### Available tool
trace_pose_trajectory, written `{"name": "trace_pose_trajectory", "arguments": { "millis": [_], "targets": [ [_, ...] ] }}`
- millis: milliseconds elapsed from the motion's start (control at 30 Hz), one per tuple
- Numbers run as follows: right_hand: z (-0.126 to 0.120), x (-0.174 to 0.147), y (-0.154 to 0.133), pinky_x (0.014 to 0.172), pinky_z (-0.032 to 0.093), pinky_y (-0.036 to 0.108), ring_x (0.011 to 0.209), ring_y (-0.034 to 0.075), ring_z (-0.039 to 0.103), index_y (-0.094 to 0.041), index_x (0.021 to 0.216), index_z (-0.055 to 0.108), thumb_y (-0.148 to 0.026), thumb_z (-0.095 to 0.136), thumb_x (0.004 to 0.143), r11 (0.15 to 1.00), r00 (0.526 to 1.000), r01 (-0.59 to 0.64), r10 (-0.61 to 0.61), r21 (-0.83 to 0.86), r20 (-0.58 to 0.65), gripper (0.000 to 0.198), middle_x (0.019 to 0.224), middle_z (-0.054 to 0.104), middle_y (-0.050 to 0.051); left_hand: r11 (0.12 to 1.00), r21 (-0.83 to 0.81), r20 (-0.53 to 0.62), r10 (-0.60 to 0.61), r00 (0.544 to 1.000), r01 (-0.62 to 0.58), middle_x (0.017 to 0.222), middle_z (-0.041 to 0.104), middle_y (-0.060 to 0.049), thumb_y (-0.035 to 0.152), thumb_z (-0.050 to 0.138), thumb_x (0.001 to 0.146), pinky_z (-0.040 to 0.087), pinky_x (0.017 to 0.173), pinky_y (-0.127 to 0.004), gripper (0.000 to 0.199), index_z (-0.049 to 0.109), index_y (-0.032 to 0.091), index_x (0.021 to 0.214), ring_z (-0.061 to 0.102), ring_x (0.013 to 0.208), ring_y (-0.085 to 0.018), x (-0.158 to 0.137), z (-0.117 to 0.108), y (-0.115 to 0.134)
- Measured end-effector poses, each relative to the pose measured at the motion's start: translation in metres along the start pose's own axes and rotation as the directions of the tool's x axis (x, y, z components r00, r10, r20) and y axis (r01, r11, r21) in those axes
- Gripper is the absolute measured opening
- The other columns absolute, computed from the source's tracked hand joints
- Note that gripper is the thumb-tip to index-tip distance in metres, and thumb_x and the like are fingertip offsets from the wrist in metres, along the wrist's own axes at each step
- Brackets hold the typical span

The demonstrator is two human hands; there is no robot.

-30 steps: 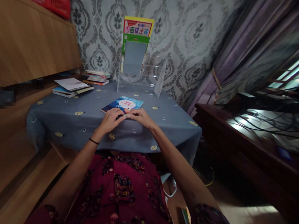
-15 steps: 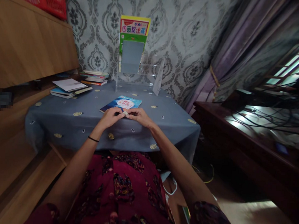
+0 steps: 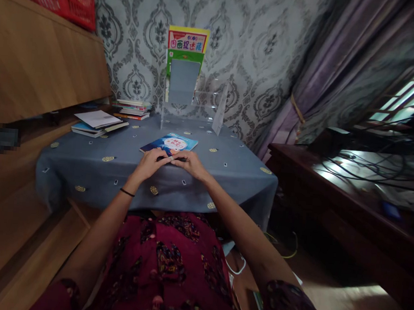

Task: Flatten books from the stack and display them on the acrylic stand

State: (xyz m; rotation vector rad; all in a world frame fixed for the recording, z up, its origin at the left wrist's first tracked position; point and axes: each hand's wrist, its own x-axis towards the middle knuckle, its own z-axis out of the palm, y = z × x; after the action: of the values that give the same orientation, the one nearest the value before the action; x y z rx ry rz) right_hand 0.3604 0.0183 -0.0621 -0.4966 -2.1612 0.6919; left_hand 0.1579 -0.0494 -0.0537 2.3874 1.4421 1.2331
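Observation:
My left hand and my right hand meet at the front edge of the table, fingertips almost touching. Between them they pinch a small whitish piece, mostly covered by the fingers; its kind cannot be made out. Just behind the hands lies a blue book with a white oval and red lettering on its cover. The hands hide part of its near edge.
A clear acrylic stand at the back holds an upright yellow and green book. Stacked books and a loose pile with a white sheet are at left. A dark desk with cables stands right.
The fingertips have drawn closer together over the small whitish piece, so less of it shows. The whole view has shifted slightly; the book stays in place.

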Motion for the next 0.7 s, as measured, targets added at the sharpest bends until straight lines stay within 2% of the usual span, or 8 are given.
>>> {"name": "trace_pose_trajectory", "arguments": {
  "millis": [167, 333, 433, 533, 700],
  "targets": [
    [0.007, 0.007, -0.003, 0.1, 0.048, 0.043, 0.102, 0.025, 0.07, -0.027, 0.095, 0.081, -0.032, 0.076, 0.088, 0.986, 0.996, 0.087, -0.084, -0.142, 0.03, 0.01, 0.101, 0.08, 0.006, 0.997, 0.07, -0.021, 0.015, 1.0, -0.014, 0.108, 0.074, -0.006, 0.034, 0.059, 0.095, 0.047, 0.099, -0.041, 0.019, 0.072, 0.023, 0.1, 0.065, 0.105, -0.024, -0.009, -0.001, -0.005],
    [0.01, -0.006, -0.01, 0.106, 0.047, 0.048, 0.115, 0.027, 0.067, -0.025, 0.109, 0.078, -0.026, 0.07, 0.093, 0.956, 0.991, 0.137, -0.133, -0.26, 0.035, 0.019, 0.112, 0.078, 0.008, 0.986, 0.167, -0.066, 0.019, 0.998, -0.008, 0.118, 0.068, -0.009, 0.03, 0.055, 0.098, 0.047, 0.101, -0.041, 0.025, 0.068, 0.021, 0.117, 0.063, 0.112, -0.025, -0.029, 0.007, 0.008],
    [0.015, -0.018, -0.015, 0.106, 0.047, 0.049, 0.12, 0.028, 0.064, -0.022, 0.119, 0.074, -0.023, 0.063, 0.096, 0.935, 0.988, 0.149, -0.156, -0.322, 0.005, 0.025, 0.121, 0.074, 0.011, 0.97, 0.243, -0.119, 0.044, 0.992, -0.014, 0.13, 0.066, -0.011, 0.024, 0.054, 0.097, 0.045, 0.106, -0.043, 0.031, 0.064, 0.021, 0.127, 0.059, 0.124, -0.027, -0.041, 0.014, 0.013],
    [0.023, -0.027, -0.019, 0.106, 0.047, 0.05, 0.123, 0.027, 0.061, -0.022, 0.123, 0.071, -0.019, 0.058, 0.097, 0.915, 0.984, 0.152, -0.176, -0.375, -0.031, 0.029, 0.126, 0.071, 0.012, 0.967, 0.254, -0.147, 0.061, 0.987, -0.022, 0.138, 0.064, -0.011, 0.02, 0.051, 0.097, 0.04, 0.113, -0.048, 0.034, 0.062, 0.022, 0.129, 0.053, 0.135, -0.028, -0.05, 0.019, 0.012],
    [0.034, -0.032, -0.024, 0.103, 0.049, 0.047, 0.118, 0.026, 0.061, -0.023, 0.121, 0.072, -0.014, 0.054, 0.097, 0.878, 0.982, 0.134, -0.18, -0.46, -0.057, 0.032, 0.125, 0.069, 0.012, 0.963, 0.268, -0.172, 0.06, 0.983, -0.012, 0.139, 0.065, -0.008, 0.018, 0.046, 0.098, 0.039, 0.115, -0.049, 0.033, 0.064, 0.024, 0.125, 0.055, 0.136, -0.025, -0.053, 0.022, 0.011]
  ]
}}
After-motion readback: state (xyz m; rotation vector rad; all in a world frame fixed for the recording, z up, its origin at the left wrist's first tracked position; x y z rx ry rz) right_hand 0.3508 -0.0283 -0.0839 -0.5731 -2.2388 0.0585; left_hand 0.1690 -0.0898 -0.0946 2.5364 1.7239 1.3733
